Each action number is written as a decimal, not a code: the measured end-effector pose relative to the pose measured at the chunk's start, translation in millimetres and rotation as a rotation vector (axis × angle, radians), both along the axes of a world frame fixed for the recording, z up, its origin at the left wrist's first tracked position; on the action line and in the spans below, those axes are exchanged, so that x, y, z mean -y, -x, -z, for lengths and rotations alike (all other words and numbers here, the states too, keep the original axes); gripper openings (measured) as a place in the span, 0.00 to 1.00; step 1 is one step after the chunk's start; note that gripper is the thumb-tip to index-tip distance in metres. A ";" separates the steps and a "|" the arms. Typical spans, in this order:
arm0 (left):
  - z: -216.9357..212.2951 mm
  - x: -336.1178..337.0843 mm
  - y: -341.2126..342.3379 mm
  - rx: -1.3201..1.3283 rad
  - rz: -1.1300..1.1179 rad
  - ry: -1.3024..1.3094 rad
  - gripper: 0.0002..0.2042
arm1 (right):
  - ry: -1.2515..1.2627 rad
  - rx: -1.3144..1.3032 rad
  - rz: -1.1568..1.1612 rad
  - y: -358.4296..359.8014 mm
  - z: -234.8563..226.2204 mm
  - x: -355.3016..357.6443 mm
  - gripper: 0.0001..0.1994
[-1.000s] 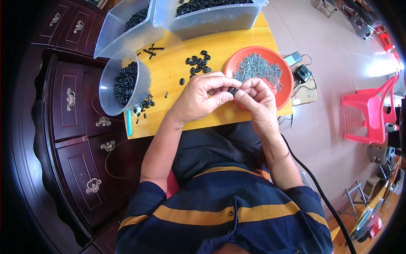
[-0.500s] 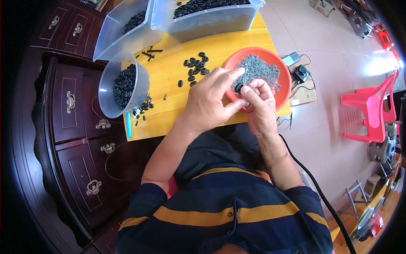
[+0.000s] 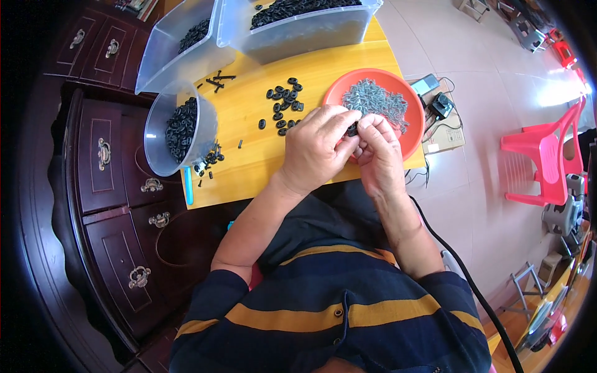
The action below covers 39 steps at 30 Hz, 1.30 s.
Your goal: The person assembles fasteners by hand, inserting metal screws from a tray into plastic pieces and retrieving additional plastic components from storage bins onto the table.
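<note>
Above the near side of a shallow orange bowl (image 3: 334,88), my right hand (image 3: 380,152) pinches a small black part (image 3: 352,129), which the fingers partly cover. My left hand (image 3: 318,148) meets it from the left, thumb and forefinger closed at the same part. Whether the left fingertips also hold a smaller piece is hidden. Small silvery metal pieces (image 3: 376,102) are heaped in the bowl. Left of it, several black oval pieces with holes (image 3: 287,94) lie loose on the yellow table (image 3: 249,158).
A clear round tub (image 3: 208,121) of black pieces stands at the table's left, with black screws (image 3: 219,81) behind it. Two translucent bins (image 3: 311,40) line the back. A box with a black adapter (image 3: 441,105) and cables sits right of the bowl. A pink chair (image 3: 541,149) stands farther right.
My left hand has shifted slightly right, and its thumb and forefinger have closed in on the black part. The right hand still pinches it. The table appears slightly farther left in view.
</note>
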<state>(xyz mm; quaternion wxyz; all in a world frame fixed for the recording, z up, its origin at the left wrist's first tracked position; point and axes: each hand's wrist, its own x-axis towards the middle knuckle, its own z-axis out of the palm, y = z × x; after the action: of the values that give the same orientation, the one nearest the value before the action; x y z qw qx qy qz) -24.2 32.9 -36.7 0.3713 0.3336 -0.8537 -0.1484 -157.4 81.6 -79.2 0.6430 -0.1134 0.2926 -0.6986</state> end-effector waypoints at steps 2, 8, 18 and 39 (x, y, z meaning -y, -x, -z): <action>-1.3 0.7 0.6 -0.030 0.034 -0.061 0.19 | 0.013 0.019 0.003 0.8 -1.2 -0.3 0.03; -3.1 4.0 -1.6 -0.044 0.082 -0.128 0.16 | 0.017 0.018 -0.006 2.4 -2.1 -0.7 0.04; -0.8 8.2 -2.1 -0.071 0.121 -0.073 0.14 | 0.050 -0.021 0.048 -0.2 -2.0 -1.4 0.04; -12.9 8.5 -6.8 -0.061 0.088 -0.064 0.14 | 0.001 -0.180 0.114 1.0 -5.7 -1.4 0.04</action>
<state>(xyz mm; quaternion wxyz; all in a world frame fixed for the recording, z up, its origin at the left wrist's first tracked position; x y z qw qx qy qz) -17.5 24.4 -23.8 0.3793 0.3025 -0.8508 -0.2017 -158.4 83.0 -73.5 0.5733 -0.1592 0.3547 -0.7212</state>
